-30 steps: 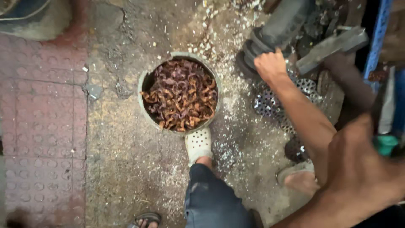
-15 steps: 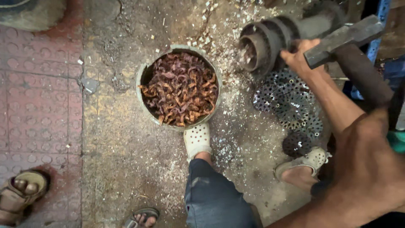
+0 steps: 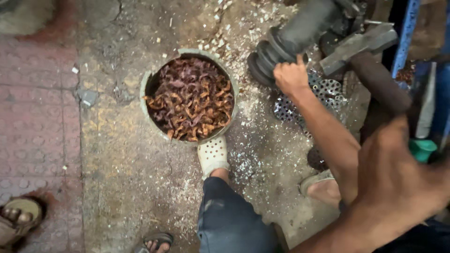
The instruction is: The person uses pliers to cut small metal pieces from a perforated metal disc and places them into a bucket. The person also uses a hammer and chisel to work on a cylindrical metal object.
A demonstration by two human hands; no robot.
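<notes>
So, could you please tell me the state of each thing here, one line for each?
Bucket: upright, rim cracked, full of rusty curled shavings.
Left hand: fingers resting on the dark ribbed cylinder.
Cylinder: tilted, off the ground.
Right hand: blurred, grip unclear.
Perforated discs: lying flat on the ground.
White shoe: touching the bucket.

— What is the person wearing?
— Both arms are bare, no sleeves, and neither the left grip nor the right grip has a glove.
— And lower down?
— Dark blue denim trousers and a whitish perforated rubber clog.
</notes>
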